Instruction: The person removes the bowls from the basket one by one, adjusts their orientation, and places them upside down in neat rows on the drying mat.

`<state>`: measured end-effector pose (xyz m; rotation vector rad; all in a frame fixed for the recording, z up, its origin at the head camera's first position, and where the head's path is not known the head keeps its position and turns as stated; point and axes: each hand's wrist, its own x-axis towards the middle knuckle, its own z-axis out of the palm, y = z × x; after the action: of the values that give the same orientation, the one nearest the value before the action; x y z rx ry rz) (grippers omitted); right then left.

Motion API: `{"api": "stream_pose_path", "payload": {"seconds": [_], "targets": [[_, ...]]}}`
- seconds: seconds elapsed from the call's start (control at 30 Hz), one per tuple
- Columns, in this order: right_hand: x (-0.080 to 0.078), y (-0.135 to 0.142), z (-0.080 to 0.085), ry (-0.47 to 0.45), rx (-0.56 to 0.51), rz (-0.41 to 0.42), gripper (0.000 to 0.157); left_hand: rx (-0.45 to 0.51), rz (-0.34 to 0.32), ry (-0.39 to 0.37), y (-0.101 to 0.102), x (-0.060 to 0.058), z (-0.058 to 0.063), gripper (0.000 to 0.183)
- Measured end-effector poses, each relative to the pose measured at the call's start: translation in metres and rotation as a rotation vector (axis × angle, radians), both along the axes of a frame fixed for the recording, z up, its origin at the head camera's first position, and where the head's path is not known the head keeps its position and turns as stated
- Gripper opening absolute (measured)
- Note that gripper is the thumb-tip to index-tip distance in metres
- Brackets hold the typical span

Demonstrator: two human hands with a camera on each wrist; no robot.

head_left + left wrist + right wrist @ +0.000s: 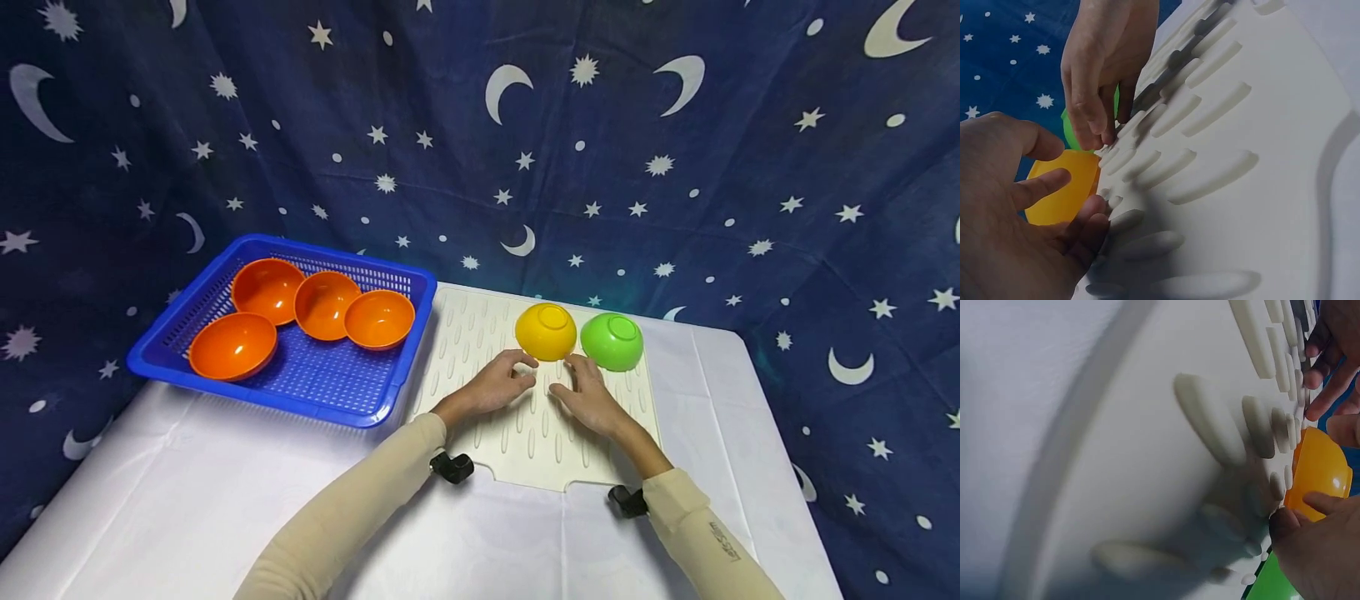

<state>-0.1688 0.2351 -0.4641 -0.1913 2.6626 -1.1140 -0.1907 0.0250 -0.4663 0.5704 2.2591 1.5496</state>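
Observation:
A yellow bowl [545,332] lies upside down on a white ridged drying mat [517,433]. Beside it on the right is a green bowl [612,342], also overturned. My left hand [497,383] is just in front of the yellow bowl's left side, fingers loosely bent and holding nothing. Facing it, my right hand [590,398] is near the front edges of both bowls, its thumb and fingers apart with nothing between them. In the left wrist view, the left fingers partly cover the yellow bowl [1063,187]; whether they touch it I cannot tell.
To the left, a blue plastic basket [300,408] holds several orange bowls [324,306], which sit open side up. A white cloth [247,467] covers the table. Behind it hangs a dark blue curtain [442,108] with moons and stars.

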Motion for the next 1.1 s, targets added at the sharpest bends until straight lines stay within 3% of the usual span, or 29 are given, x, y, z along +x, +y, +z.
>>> {"api": "stream_pose_path", "payload": {"seconds": [0.23, 0.5, 0.63, 0.8, 0.97, 1.1], "targets": [[0.018, 0.01, -0.002, 0.039, -0.045, 0.027, 0.062, -0.039, -0.08, 0.057, -0.004, 0.013, 0.003, 0.039], [0.053, 0.021, 0.001, 0.15, -0.026, 0.013, 0.046, -0.149, -0.147, 0.19, -0.017, 0.042, 0.009, 0.038], [0.072, 0.031, 0.004, 0.226, 0.023, 0.016, 0.039, -0.219, -0.137, 0.306, -0.024, 0.059, 0.013, 0.035], [0.092, 0.046, 0.007, 0.254, 0.11, -0.021, 0.037, -0.271, -0.12, 0.424, -0.034, 0.078, 0.02, 0.038], [0.107, 0.061, 0.011, 0.266, 0.086, -0.09, 0.035, -0.267, -0.071, 0.458, -0.042, 0.094, 0.026, 0.058], [0.115, 0.07, 0.014, 0.242, 0.051, -0.138, 0.037, -0.245, -0.037, 0.477, -0.049, 0.102, 0.03, 0.058]]}}
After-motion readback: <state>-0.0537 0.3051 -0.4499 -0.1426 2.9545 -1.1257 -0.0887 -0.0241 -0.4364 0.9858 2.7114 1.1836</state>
